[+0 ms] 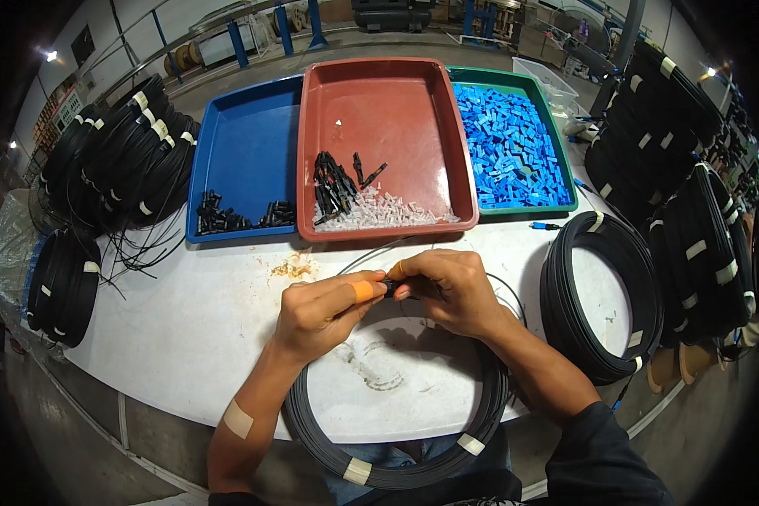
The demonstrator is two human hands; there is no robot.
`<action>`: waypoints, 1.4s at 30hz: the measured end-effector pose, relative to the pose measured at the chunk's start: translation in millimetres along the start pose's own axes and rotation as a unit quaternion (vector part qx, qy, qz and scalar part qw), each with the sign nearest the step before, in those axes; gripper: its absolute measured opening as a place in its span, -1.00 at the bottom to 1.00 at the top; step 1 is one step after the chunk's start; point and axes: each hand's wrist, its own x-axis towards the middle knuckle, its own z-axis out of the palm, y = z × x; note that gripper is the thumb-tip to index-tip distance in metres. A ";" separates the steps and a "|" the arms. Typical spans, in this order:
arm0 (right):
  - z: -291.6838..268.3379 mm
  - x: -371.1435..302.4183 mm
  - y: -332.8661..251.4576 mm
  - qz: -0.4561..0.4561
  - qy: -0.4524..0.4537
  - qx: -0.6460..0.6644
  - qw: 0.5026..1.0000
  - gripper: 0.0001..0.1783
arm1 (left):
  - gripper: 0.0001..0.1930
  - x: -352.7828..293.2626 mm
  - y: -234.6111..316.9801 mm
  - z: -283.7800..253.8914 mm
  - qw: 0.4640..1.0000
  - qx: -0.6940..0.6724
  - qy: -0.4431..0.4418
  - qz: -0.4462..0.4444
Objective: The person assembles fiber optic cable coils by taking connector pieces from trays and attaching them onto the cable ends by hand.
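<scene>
Above a coil of black cable (312,413) tied with pale tape, my two hands meet fingertip to fingertip. My left hand (320,314), with orange tape around a finger, is closed in a pinch on a small dark connector piece (390,288). Pinching the same piece from the other side is my right hand (455,291), which also has orange tape on a fingertip. Fingers cover most of the piece, so its exact shape is hidden. A thin black cable (514,295) loops out behind my right hand.
Beyond my hands stand a blue tray (249,143) with black parts, a red tray (388,110) with black and clear small parts, and a green tray (575,198) of blue clips. Cable coils (557,291) flank the white table (169,337) on both sides.
</scene>
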 end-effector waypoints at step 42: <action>-5.8 -11.9 5.3 -0.067 0.000 -0.116 0.991 -0.77 | -0.85 -4.4 8.0 -4.1 0.989 0.072 -0.112 0.060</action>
